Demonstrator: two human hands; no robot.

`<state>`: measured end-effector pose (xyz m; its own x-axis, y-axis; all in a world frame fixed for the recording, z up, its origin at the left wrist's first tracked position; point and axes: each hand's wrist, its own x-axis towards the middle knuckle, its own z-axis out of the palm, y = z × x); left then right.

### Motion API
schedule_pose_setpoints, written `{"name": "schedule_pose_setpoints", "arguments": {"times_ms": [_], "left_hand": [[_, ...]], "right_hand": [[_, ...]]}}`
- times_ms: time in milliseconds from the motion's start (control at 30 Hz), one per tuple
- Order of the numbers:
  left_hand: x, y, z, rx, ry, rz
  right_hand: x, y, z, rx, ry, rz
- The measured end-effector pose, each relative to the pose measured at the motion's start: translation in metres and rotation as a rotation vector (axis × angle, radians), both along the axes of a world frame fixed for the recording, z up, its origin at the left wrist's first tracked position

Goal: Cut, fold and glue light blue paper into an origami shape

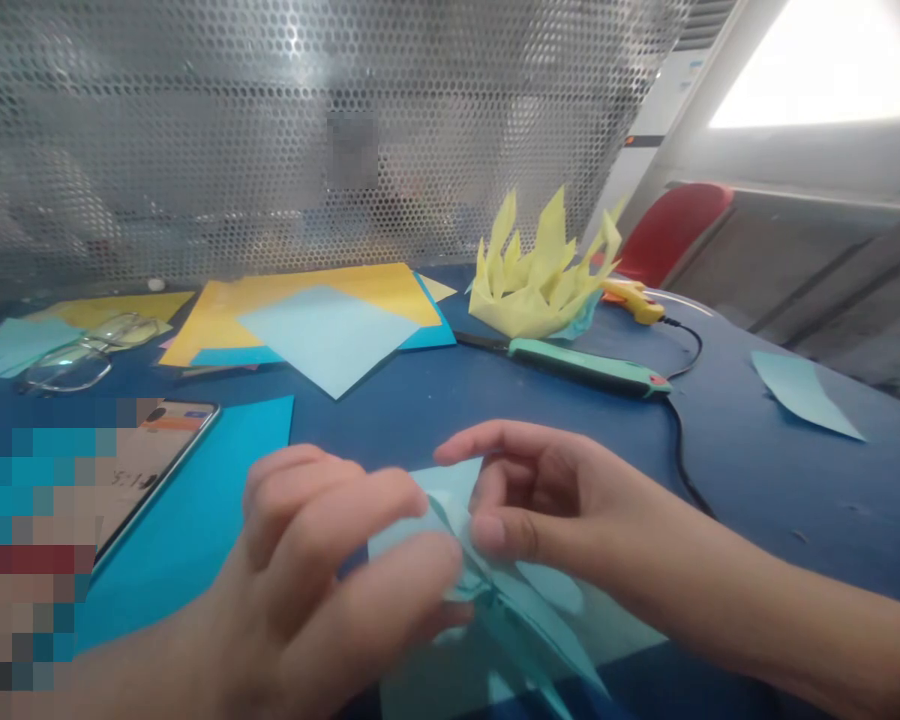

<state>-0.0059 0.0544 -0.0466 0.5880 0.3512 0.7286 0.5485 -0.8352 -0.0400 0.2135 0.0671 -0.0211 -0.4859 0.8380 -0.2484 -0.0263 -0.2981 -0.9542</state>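
Note:
A folded light-blue paper piece [529, 625] with several pointed flaps lies between my hands, above a flat light-blue sheet [439, 680]. My left hand [345, 540] holds its left side, thumb and fingers curled round the paper. On the other side my right hand [540, 490] pinches an upper flap between thumb and curled fingers, with the index finger stretched out above. My fingers hide part of the folds.
Behind my hands lie a light-blue square [334, 335], orange sheets [217, 310], a green-handled tool [589, 368] with a black cord and a yellow paper flower [529, 300]. At left are glasses [71, 365], a phone [161, 455] and a blue sheet [195, 540].

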Motion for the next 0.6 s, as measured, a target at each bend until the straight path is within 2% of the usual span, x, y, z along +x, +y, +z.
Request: {"name": "schedule_pose_setpoints", "arguments": {"times_ms": [133,267,333,433,600], "left_hand": [[-0.001,0.0,-0.011,-0.268,-0.237,0.001],[0.006,0.003,-0.013,-0.66,-0.342,-0.025],[0.006,0.006,-0.014,-0.8,-0.406,-0.053],[0.006,0.01,-0.013,-0.954,-0.488,-0.09],[0.009,0.009,-0.005,-1.126,-0.422,-0.189]], "right_hand": [[-0.001,-0.001,-0.002,0.087,-0.022,-0.052],[0.0,-0.005,-0.004,0.203,-0.028,-0.122],[0.0,-0.008,-0.004,0.264,-0.015,-0.156],[0.0,-0.012,-0.003,0.335,-0.008,-0.194],[-0.002,-0.01,-0.002,0.382,0.015,-0.211]]}}
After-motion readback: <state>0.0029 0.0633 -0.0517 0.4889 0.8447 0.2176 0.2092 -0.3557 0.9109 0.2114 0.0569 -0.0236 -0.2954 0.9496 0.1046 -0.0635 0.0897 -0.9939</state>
